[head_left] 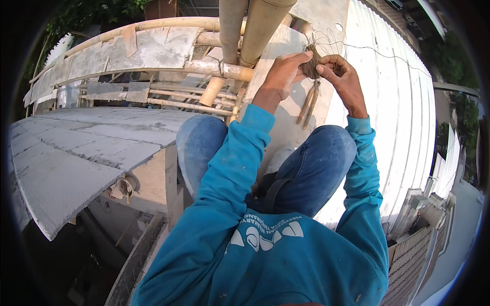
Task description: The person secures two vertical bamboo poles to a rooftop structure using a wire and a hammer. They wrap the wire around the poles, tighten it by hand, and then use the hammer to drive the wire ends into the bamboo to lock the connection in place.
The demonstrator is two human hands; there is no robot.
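Observation:
My left hand (280,76) grips a bundle of thin, dull wire (311,65) near the top middle of the head view, with the thumb over it. My right hand (341,81) has its fingers closed on the right side of that same bundle. Loose strands loop up from it and trail off to the right. Just below the bundle a pair of pincers (309,104) with long brown handles is over the pale concrete ledge (275,51); whether it rests there or hangs, I cannot tell. My knees in blue jeans are bent beneath my arms.
Bamboo railings (244,73) and upright poles (263,25) stand ahead and left. A grey slab roof (76,148) with a sharp edge lies at left, above a dark drop. White corrugated sheeting (388,127) slopes along my right. Trees and other roofs show at the rim.

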